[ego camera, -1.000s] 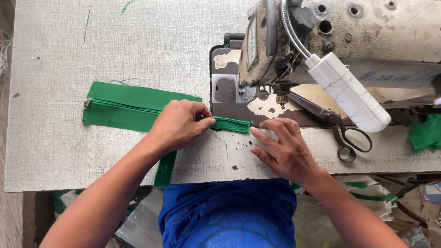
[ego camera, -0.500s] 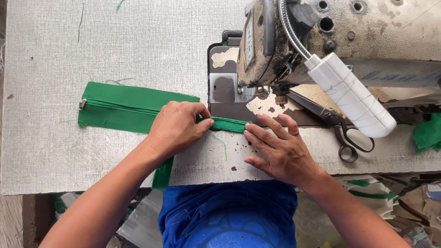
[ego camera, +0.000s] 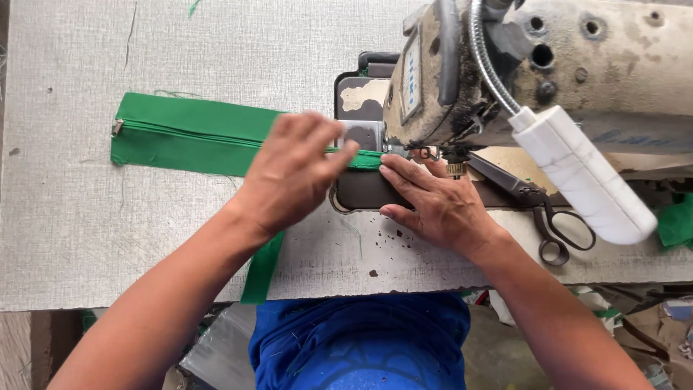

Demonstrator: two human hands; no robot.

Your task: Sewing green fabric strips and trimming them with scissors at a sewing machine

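Colours before you, listed by item:

- Fabric strip (ego camera: 195, 137), at 9 o'clock from your hands: solid bright green, a matching green zipper line along it, and a small silver-grey metal end at its far 9 o'clock tip.
- Table (ego camera: 86, 231): pale grey, fine woven texture, dotted with dark specks at 6 o'clock of the machine.
- Sewing machine (ego camera: 613, 65), at 1 o'clock: dirty beige, worn with black and brown patches.
- Lamp head (ego camera: 585, 184): white, ribbed, on a silver flexible hose.
- Scissors (ego camera: 541, 209), at 3 o'clock: dark grey to black.
- Your shirt (ego camera: 361, 339), at 6 o'clock: bright blue.
- Cloth scrap (ego camera: 677, 222), far 3 o'clock: green.
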